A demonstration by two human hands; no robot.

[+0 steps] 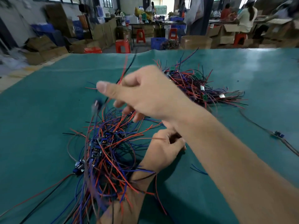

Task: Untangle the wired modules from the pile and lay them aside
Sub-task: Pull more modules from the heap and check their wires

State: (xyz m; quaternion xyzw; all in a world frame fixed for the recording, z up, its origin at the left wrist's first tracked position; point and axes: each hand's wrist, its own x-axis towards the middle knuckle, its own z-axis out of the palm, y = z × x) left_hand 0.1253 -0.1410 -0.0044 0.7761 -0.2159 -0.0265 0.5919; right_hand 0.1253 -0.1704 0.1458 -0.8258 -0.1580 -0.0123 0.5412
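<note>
Right hand [142,92] is up over the green table cover [40,118], thumb stuck out to the left, the other fingers curled under and pinching a red and a black wire [125,68] that run up and away from the knuckles toward the far edge of the table. A small module [96,105] dangles blurred just left of that hand, above the near pile; whether it hangs on those same wires I can't tell. Left hand [165,147] sits low under the right forearm, fingers curled in on a thin red wire [145,138] that leads back left into the tangle. The near pile [105,152], a knot of red, blue and black leads with dark blue boards in it, lies at bottom centre, strands draped over the left wrist. A second heap [202,88] of wired green boards lies further back to the right, well apart from the first. One lone module [277,134] with its dark lead lies off on the right side of the cover
</note>
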